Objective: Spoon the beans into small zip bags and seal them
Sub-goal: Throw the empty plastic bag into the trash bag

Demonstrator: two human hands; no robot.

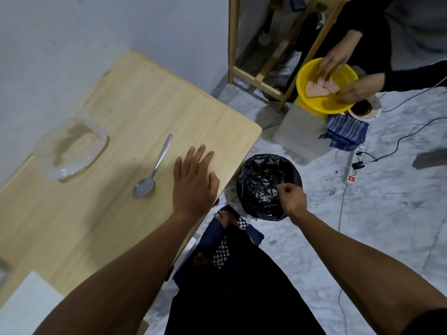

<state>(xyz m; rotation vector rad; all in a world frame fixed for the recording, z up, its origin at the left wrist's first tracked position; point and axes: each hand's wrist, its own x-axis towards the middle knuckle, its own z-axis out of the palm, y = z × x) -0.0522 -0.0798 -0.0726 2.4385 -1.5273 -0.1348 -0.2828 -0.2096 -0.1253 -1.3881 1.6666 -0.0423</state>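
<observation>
A metal spoon [152,168] lies bowl-down toward me on the wooden table [135,102]. To its left a clear plastic bag [72,148] holding something pale brown lies flat on the table. My left hand [193,182] is flat with fingers spread near the table's right edge, just right of the spoon. My right hand [291,198] hovers over a bin lined with a black bag [266,184], its fingers curled with fingertips pinched together; whether it holds anything I cannot make out.
Another person's hands [338,73] hold small bags of beans in a yellow bowl [326,85] at the back right. A wooden stand [261,76], a blue cloth [346,134], cables and a power strip [348,170] lie on the floor. A white sheet [26,308] covers the table's near left corner.
</observation>
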